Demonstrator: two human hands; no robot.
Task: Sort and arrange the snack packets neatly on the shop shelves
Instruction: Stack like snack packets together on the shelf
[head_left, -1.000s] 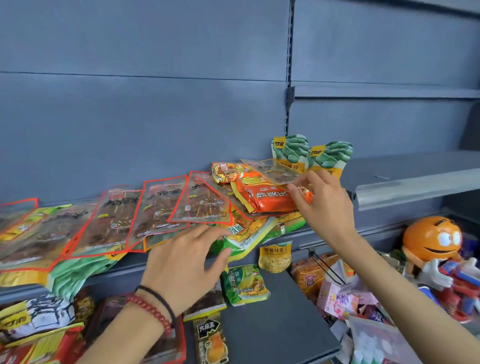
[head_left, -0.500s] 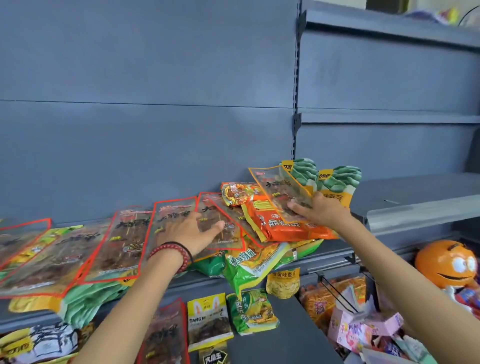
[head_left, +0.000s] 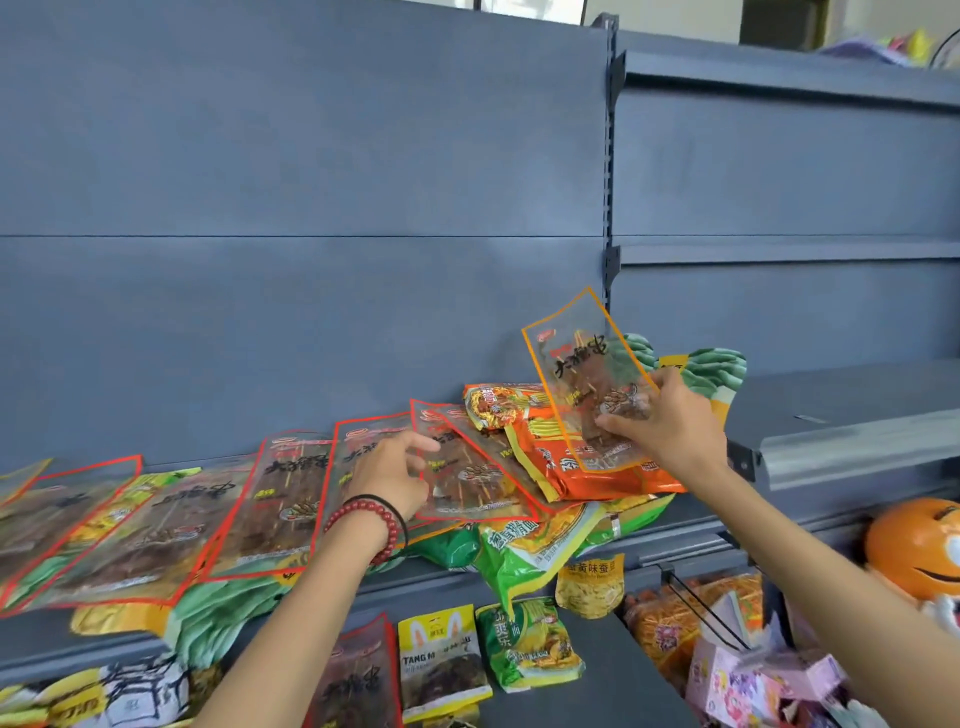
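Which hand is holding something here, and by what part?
The right hand pinches the orange-edged clear packet by its lower end, holding it up. The left hand only rests on the red-edged packets.

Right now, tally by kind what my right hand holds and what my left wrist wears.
clear orange-edged snack packet: 1, pinched in the right hand
red bead bracelet: 1
black band: 1
Total: 3

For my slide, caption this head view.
Right hand holds an orange-edged clear packet above the pile; left hand rests on red-edged packets.
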